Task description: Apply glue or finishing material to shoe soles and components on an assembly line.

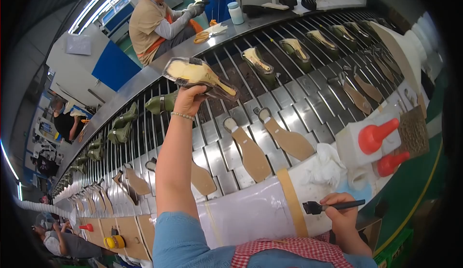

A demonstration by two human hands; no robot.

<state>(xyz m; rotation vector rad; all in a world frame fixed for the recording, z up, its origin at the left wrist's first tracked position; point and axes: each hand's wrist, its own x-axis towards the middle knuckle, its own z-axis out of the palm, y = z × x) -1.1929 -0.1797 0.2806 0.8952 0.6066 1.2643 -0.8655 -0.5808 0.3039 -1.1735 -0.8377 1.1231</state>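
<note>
My left hand (189, 103), its arm stretched out over the conveyor, grips a shoe upper (195, 71) from below. The shoe's cream-yellow underside faces up, with a dark, partly see-through edge around it. In my right hand (343, 219), low on the right, is a flat brush (314, 207) with a black handle and dark bristles. The bristles point left above the white worktop, apart from the shoe. Between the hands, tan shoe soles (251, 156) with thin heel straps lie on the metal slats.
Olive shoes (300, 53) rest upside down along the conveyor bars (231, 68). Beside my right hand stand a white container with a red spout (378, 135) and a crumpled white cloth (328, 164). Across the line sits a gloved co-worker (156, 24), near scissors (201, 37) and a white jar (235, 13).
</note>
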